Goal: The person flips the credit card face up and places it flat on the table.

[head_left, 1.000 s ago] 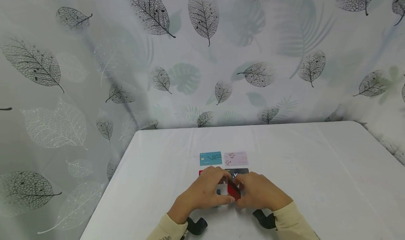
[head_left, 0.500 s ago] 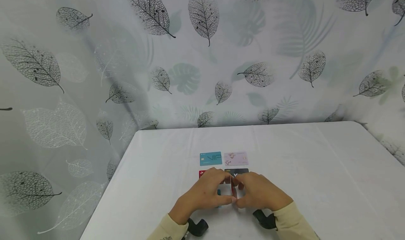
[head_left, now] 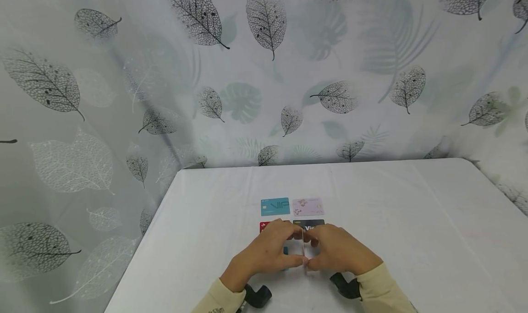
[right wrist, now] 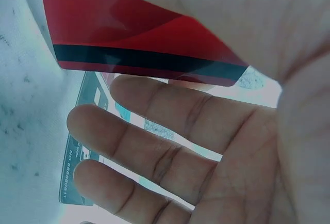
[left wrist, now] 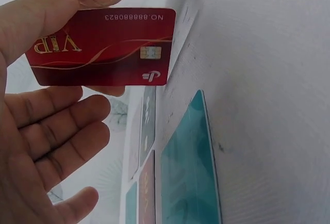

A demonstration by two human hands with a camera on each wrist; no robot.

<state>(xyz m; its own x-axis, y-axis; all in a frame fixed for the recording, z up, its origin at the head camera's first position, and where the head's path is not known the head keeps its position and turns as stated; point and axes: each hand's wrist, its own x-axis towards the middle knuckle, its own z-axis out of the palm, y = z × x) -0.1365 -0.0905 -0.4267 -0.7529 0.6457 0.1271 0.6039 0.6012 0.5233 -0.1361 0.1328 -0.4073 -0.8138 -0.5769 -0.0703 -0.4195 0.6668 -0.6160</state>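
Observation:
My left hand [head_left: 268, 249] and right hand [head_left: 340, 251] hold a red VIP card [left wrist: 103, 48] between them, thumbs and forefingers at its edges. The card stands on edge above the white table and shows as a thin line in the head view. Its front, with gold lettering and a chip, faces the left wrist camera. The back, with a black magnetic stripe, faces the right one. Lower fingers of both hands are spread off the card. Below the left hand lies a teal card [left wrist: 191, 167], mostly hidden in the head view.
Beyond the hands lie a teal VIP card [head_left: 275, 206], a pink card [head_left: 308, 206], a second red card [head_left: 263, 226] and a black card [head_left: 309, 223] in neat rows. The hands partly cover the nearer two. A leaf-patterned curtain [head_left: 247, 134] hangs behind the white table [head_left: 412, 226].
The red VIP card has turned from showing its red face at a slant to standing edge-on to the head view. Both hands stay nearly in place.

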